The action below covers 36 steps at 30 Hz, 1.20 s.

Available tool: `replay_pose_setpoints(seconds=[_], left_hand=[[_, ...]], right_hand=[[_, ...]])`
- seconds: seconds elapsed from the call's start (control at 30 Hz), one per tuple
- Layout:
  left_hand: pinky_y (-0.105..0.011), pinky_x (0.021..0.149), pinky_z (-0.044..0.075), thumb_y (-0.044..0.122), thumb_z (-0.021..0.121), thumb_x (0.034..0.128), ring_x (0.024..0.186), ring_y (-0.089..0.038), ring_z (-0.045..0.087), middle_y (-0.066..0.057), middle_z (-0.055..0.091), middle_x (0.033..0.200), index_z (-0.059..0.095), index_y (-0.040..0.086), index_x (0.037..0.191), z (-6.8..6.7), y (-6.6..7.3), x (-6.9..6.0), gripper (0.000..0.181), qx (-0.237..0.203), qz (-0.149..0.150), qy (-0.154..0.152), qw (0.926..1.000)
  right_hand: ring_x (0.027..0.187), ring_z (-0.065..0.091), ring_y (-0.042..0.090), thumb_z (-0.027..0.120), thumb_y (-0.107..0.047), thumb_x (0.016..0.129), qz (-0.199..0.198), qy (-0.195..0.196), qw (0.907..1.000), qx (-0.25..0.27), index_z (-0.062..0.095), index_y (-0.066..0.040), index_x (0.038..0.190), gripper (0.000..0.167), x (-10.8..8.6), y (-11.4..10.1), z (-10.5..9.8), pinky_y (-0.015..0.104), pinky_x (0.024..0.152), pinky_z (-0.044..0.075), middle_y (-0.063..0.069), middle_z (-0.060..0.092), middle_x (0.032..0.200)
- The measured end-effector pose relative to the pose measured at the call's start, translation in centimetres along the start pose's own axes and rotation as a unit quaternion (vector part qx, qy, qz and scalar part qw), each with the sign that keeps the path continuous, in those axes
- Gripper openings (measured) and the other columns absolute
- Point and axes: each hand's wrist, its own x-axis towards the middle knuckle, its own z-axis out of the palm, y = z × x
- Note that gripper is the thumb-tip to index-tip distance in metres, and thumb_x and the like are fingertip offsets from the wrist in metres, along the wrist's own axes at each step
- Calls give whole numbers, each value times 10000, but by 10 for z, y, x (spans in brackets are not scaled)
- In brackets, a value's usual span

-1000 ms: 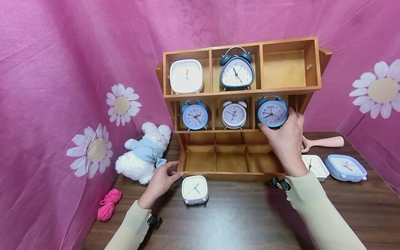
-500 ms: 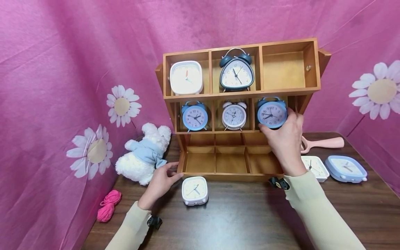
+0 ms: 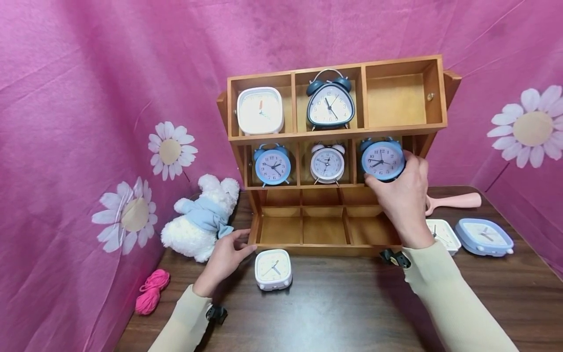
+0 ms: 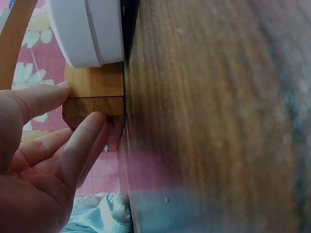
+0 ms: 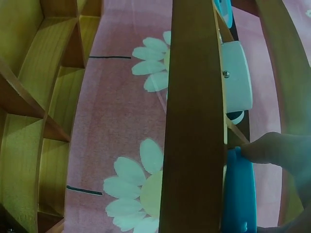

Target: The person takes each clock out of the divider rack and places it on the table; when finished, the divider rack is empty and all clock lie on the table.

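Observation:
My right hand [image 3: 402, 200] holds a blue twin-bell alarm clock [image 3: 382, 160] in the right compartment of the middle row of a wooden display shelf [image 3: 308, 251]. The thumb lies at the clock's lower left, the fingers at its right side. In the right wrist view the clock's blue casing [image 5: 239, 191] is seen edge-on below the thumb. My left hand [image 3: 225, 256] pinches the shelf's lower front left corner; the left wrist view shows thumb and fingers on opposite faces of that wooden corner [image 4: 92, 106]. Beside it on the table stands a white square clock [image 3: 273, 269].
The shelf also bears a white clock [image 3: 260, 111], a dark triangular clock [image 3: 330, 105], a blue clock [image 3: 272, 166] and a small white clock [image 3: 327, 165]. A plush toy [image 3: 202, 217] and pink yarn [image 3: 152, 292] lie left; a pink handle [image 3: 457, 201] and blue square clock [image 3: 485, 236] lie right.
The head view shifts slightly. The held blue clock sits a little further right against its compartment, its top handle less visible. Both hands keep their hold.

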Motion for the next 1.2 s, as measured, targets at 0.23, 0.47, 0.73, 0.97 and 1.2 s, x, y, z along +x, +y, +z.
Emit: replay_pose_setpoints(seconds=[0.23,0.47,0.73,0.97,1.2], left_hand=[[-259,662,577,159,850,1000,924,-208,825,-203,833,1173,719,4,1423,-1,4,-3,468,1,-10,6,10000],[-283,652,592,229,842,1018,893,-194,821,-231,826,1156,709,-26,1417,0,-6,-1,492,2,336,2,9994],[-279,663,591,267,865,1002,916,-166,818,-183,832,1199,711,27,1440,2,-13,4,522,28,90,-74,9999],[-284,708,601,190,872,977,907,-217,833,-194,843,1122,733,-2,1395,-1,1,-1,481,35,134,102,9999],[-266,744,597,139,870,972,941,-221,836,-175,842,1172,736,25,1408,0,6,-3,469,152,-124,157,9997]], right_hand=[[1493,510,471,886,-367,861,221,-114,9997,-24,434,-97,1683,976,-3,1,-4,715,1117,411,198,446,1683],[1489,508,477,898,-366,867,88,-80,9999,63,430,-88,1683,982,-5,0,-7,656,1185,398,224,467,1663],[1458,504,448,917,-354,873,52,-123,9999,86,430,-98,1686,982,-10,-5,-15,627,1176,381,224,488,1631],[1450,509,432,934,-336,859,-147,-166,9997,108,458,-61,1661,973,-20,-3,-20,624,1177,381,244,507,1607],[1451,508,447,931,-339,857,-186,-326,9993,-1,454,-40,1661,982,-36,2,-20,650,1149,391,265,518,1585]])
